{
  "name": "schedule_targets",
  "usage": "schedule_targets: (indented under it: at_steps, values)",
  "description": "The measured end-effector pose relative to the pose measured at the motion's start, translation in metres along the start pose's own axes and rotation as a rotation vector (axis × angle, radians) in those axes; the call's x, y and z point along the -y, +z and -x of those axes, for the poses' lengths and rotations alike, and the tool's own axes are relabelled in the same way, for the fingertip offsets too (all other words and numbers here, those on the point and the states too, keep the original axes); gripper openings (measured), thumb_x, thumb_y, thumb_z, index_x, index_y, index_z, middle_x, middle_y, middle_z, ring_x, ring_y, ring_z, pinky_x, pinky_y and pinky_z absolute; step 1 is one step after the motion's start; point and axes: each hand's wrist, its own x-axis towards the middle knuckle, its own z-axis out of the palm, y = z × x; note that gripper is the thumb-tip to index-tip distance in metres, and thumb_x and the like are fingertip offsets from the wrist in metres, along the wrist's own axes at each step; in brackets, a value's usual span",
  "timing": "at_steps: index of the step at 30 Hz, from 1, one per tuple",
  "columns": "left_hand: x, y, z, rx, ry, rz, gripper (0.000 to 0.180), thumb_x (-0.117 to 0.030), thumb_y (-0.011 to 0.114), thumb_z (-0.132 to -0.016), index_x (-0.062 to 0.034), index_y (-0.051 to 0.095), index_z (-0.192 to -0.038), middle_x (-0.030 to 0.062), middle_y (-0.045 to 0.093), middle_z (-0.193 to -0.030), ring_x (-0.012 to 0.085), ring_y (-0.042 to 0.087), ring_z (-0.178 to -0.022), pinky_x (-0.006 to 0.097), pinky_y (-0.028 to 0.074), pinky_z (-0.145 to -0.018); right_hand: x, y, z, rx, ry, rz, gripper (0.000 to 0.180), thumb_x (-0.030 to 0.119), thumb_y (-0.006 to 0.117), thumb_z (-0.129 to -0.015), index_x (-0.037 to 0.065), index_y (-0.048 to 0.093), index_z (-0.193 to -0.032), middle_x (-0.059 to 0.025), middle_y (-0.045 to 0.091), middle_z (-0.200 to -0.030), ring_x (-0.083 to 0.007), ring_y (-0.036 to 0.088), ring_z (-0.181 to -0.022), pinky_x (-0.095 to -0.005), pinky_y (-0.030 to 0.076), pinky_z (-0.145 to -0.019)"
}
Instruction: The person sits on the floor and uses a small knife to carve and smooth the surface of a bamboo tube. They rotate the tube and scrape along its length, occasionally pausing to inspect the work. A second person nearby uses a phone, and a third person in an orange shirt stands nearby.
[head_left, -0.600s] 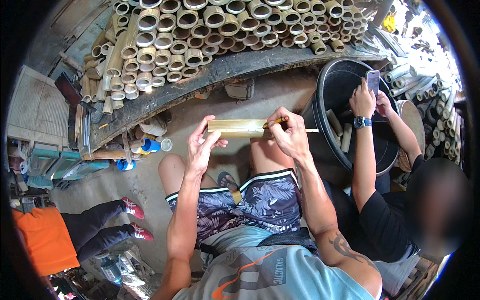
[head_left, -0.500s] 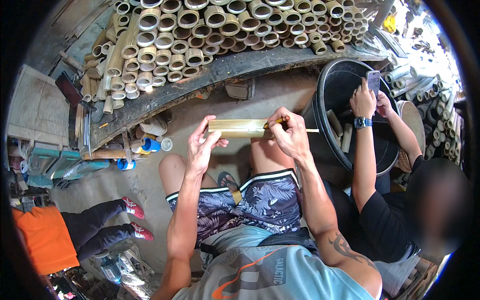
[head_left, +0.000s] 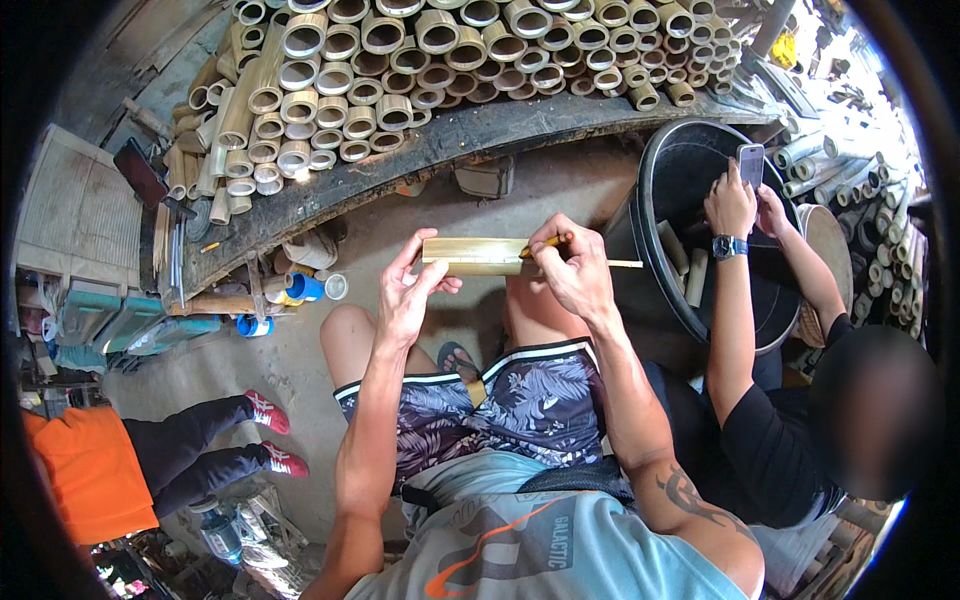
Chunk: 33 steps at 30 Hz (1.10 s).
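I see my two bare arms come up from the bottom, over my patterned shorts (head_left: pixel 520 400) and my bare knees. My left hand (head_left: pixel 408 290) is closed around the left end of a short bamboo piece (head_left: pixel 475 255), with the thumb and fingers pinching it from both sides. The bamboo piece is pale yellow and tan and smooth. It lies flat and sideways in the air, just above my knees, between my two hands. Its left end looks cut straight. My right hand (head_left: pixel 572 268) is closed over the right end of the bamboo. Its fingers are curled tight on a thin tool with a yellow handle (head_left: pixel 548 242), and the tool touches the top of the bamboo. A thin pale stick (head_left: pixel 625 264) pokes out to the right past my right hand.

A little farther off on the right, another person's hands hold up a phone (head_left: pixel 750 165) over a big black tub (head_left: pixel 700 180). On the left, someone's legs in dark trousers and red shoes (head_left: pixel 268 412) stretch across the floor.

Farthest away, a dark curved shelf (head_left: pixel 420 160) is packed with many cut bamboo tubes (head_left: pixel 400 60), their round open ends facing me.
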Motion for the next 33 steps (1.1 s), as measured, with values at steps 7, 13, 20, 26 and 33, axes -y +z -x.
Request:
schedule_targets:
  at_steps: [7, 13, 20, 26, 33]
  values:
    - [0.0, 0.0, 0.0, -0.003, -0.002, -0.011, 0.052, -0.011, 0.066, -0.102, 0.0027, 0.048, -0.149, 0.0149, 0.07, -0.115, 0.0184, 0.073, -0.082, 0.032, 0.061, -0.075, -0.002, 0.0, 0.0, 0.018, -0.041, 0.036, 0.006, 0.005, 0.062, -0.084, 0.0, 0.066, -0.085, -0.0082, 0.06, -0.064, -0.0119, 0.055, -0.052, -0.0295, 0.042, -0.051]
    - [-0.002, 0.0, 0.0, -0.006, -0.002, -0.02, 0.053, -0.01, 0.067, -0.101, 0.0032, 0.048, -0.149, 0.0143, 0.07, -0.113, 0.0185, 0.073, -0.081, 0.031, 0.061, -0.075, 0.006, 0.002, 0.002, 0.005, -0.062, 0.028, 0.007, 0.005, 0.062, -0.085, -0.001, 0.067, -0.086, -0.0069, 0.062, -0.067, -0.0101, 0.056, -0.058, -0.0282, 0.043, -0.053]
    - [-0.003, 0.003, 0.002, -0.012, 0.005, -0.046, 0.053, -0.011, 0.066, -0.102, 0.0025, 0.047, -0.149, 0.0115, 0.071, -0.107, 0.0175, 0.073, -0.081, 0.032, 0.061, -0.075, 0.001, 0.014, 0.001, 0.002, -0.016, -0.011, 0.01, 0.006, 0.062, -0.085, -0.002, 0.067, -0.088, -0.0084, 0.064, -0.069, -0.0114, 0.057, -0.059, -0.0282, 0.045, -0.056]
    - [-0.003, 0.003, 0.002, -0.01, 0.014, -0.048, 0.05, -0.009, 0.067, -0.101, 0.0027, 0.049, -0.147, 0.0117, 0.07, -0.108, 0.0175, 0.073, -0.08, 0.031, 0.062, -0.074, 0.004, 0.011, -0.001, 0.005, -0.053, 0.073, 0.009, 0.006, 0.063, -0.085, -0.001, 0.068, -0.087, -0.0097, 0.065, -0.069, -0.0121, 0.058, -0.059, -0.0288, 0.046, -0.056]
    - [-0.003, 0.003, 0.002, -0.003, 0.004, -0.063, 0.054, -0.011, 0.066, -0.102, 0.0019, 0.045, -0.15, 0.0117, 0.072, -0.107, 0.0183, 0.073, -0.082, 0.033, 0.061, -0.076, 0.013, 0.012, -0.001, 0.034, -0.076, 0.053, 0.009, 0.006, 0.063, -0.086, -0.002, 0.068, -0.088, -0.0079, 0.065, -0.068, -0.0107, 0.059, -0.059, -0.0287, 0.047, -0.056]
